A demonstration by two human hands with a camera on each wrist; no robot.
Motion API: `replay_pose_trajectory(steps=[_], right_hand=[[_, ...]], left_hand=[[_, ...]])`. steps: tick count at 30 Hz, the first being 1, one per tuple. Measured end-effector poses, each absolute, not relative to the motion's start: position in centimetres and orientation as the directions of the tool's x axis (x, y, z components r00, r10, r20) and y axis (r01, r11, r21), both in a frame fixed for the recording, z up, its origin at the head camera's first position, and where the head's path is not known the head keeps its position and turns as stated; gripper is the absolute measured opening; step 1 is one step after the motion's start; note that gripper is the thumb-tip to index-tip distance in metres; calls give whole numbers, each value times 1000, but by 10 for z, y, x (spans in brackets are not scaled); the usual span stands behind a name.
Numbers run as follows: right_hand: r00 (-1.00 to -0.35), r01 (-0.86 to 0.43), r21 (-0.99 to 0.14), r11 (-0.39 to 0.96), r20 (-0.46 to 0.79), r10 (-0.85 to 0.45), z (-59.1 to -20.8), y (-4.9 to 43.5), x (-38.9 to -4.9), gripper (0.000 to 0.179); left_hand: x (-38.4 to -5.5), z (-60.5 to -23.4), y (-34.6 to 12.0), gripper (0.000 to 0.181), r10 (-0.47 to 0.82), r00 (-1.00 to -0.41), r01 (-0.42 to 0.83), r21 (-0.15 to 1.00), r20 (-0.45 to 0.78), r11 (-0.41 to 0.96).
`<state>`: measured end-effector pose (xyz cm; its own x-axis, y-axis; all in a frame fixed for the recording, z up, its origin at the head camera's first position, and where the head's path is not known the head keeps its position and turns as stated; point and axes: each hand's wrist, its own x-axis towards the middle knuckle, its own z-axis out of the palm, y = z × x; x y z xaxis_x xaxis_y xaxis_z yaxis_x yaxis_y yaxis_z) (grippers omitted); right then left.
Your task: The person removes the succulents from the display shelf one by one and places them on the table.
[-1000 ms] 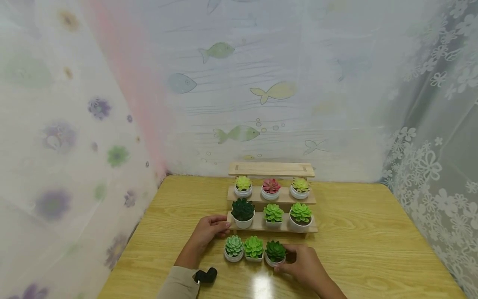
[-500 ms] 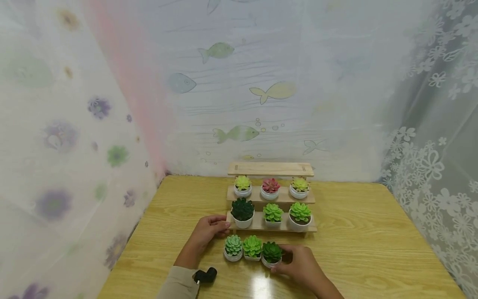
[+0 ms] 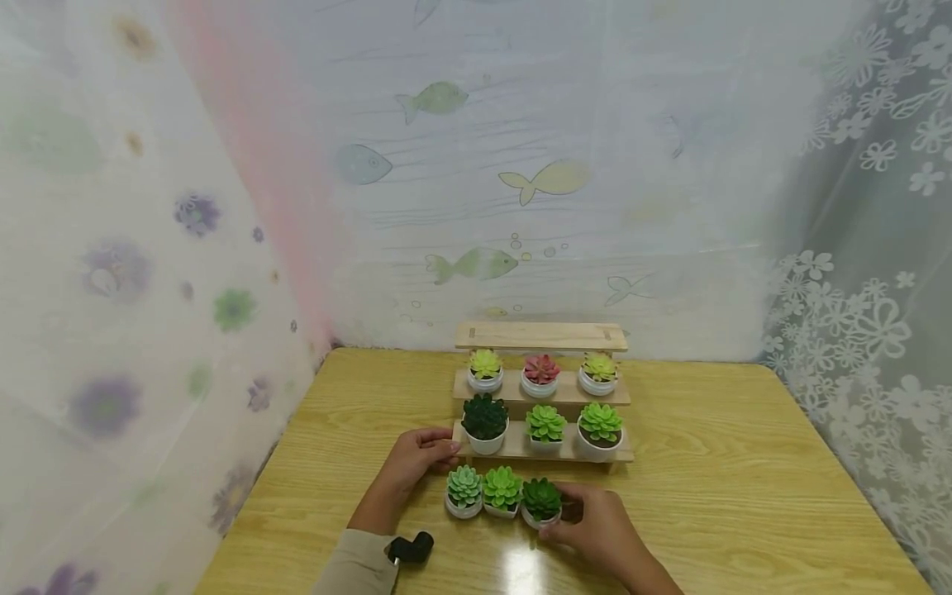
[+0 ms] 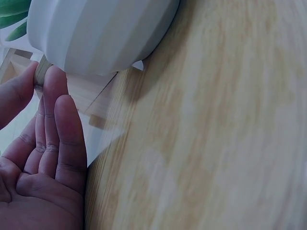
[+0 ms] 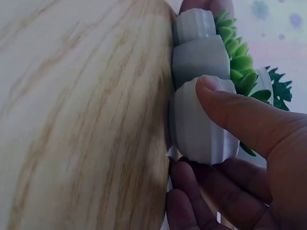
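Note:
My right hand [image 3: 598,522] holds a dark green potted succulent [image 3: 541,499] by its white pot. In the right wrist view the thumb [image 5: 240,108] lies along one side of that ribbed pot [image 5: 199,124], with fingers round the other. Left of it stand a bright green succulent [image 3: 502,489] in a squarish pot and a pale green succulent [image 3: 464,489], all in one row on the table. My left hand [image 3: 412,461] pinches the left end of the lowest tier of a wooden shelf [image 3: 513,451]. The left wrist view shows thumb and finger on the wooden edge [image 4: 42,72].
Six-odd places aside, the shelf's two lower tiers bear several potted succulents, among them a red one [image 3: 540,372] and a large dark one [image 3: 485,420]. Its top board [image 3: 540,335] is bare. Patterned curtains [image 3: 669,248] surround the wooden table [image 3: 729,463].
My right hand has slid the dark green succulent slightly left, closer to the bright green one. The left hand keeps its hold on the shelf.

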<state>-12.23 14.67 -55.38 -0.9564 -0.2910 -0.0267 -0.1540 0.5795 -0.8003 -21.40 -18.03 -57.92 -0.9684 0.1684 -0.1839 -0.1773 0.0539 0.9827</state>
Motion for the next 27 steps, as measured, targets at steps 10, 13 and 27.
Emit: replay_pose_trajectory(steps=[10, 13, 27], right_hand=[[-963, -133, -807, 575, -31, -267, -556, 147, -125, 69], [-966, -145, -793, 591, -14, -257, -556, 145, -126, 69], [-981, -160, -764, 626, 52, -187, -554, 139, -125, 79]], left_hand=[[-214, -579, -180, 52, 172, -965, -191, 980, -197, 55], [-214, -578, -180, 53, 164, -966, -191, 980, -198, 58], [-214, -578, -181, 51, 162, -964, -204, 978, -210, 52]])
